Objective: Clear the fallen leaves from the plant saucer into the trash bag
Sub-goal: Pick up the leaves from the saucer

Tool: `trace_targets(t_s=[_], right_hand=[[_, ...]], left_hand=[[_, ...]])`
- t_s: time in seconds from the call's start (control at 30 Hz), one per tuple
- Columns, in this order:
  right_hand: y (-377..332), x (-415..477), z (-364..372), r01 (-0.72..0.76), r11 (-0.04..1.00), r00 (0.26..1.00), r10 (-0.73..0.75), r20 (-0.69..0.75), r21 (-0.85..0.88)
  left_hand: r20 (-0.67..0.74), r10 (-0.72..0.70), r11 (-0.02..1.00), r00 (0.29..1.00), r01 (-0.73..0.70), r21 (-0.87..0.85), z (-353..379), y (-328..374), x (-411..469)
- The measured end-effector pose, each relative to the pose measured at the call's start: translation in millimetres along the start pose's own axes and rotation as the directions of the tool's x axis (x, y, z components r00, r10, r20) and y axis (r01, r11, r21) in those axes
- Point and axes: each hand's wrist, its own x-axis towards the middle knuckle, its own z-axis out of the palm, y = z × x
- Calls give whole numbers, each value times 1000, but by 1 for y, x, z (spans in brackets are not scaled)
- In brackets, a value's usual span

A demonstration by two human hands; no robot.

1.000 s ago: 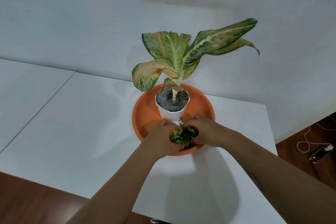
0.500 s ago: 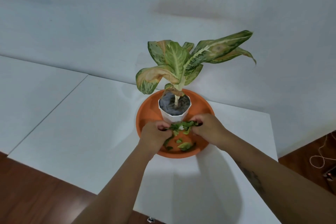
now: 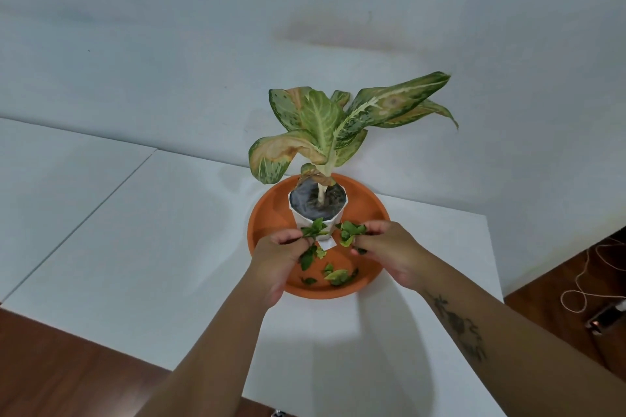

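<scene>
An orange plant saucer (image 3: 367,210) sits on the white table (image 3: 162,247) with a white pot (image 3: 316,218) and a variegated plant (image 3: 325,125) in it. My left hand (image 3: 277,257) holds a small bunch of green leaves (image 3: 315,230) just above the saucer's near side. My right hand (image 3: 389,250) pinches another clump of leaves (image 3: 350,232) beside it. Several loose leaves (image 3: 335,276) lie on the saucer floor below both hands. No trash bag is in view.
The white wall rises right behind the plant. A seam splits the table at the left (image 3: 111,186). Wooden floor shows at the lower left and at the right, where a cord (image 3: 589,284) and a small device (image 3: 606,320) lie.
Both hands rose from the saucer floor with leaves and drew slightly apart, splitting the bunch into two clumps. Some leaves dropped back onto the saucer.
</scene>
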Motion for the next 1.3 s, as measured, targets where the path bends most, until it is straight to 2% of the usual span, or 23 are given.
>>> trace_targets(t_s=[0.1,0.2,0.37,0.5,0.67,0.9,1.1,1.3], right_hand=[[1,-5,6,-18,992,1000,19,-6,126],[3,-8,11,-10,992,1000,12,-15,123],[6,-8,13,13,984,998,-25,-64,-176],[2,-14,18,41,923,989,-90,-114,-382],[0,-18,21,55,890,978,-140,-156,-453],[0,-17,22,51,932,975,-125,-185,-358],[5,-16,17,46,994,982,-63,-179,-97],[5,-15,10,53,997,987,-43,-157,62]], left_hand=[[61,-29,993,998,36,-114,-3,-3,0],[131,-31,985,991,52,-166,-7,-5,2],[130,16,998,991,-24,60,-14,-5,6],[137,42,992,990,-57,108,-15,0,7],[124,70,986,990,-88,144,-13,5,3],[128,67,987,990,-84,133,-14,5,4],[141,78,986,987,-97,136,-15,6,2],[160,82,986,984,-104,131,-10,5,1]])
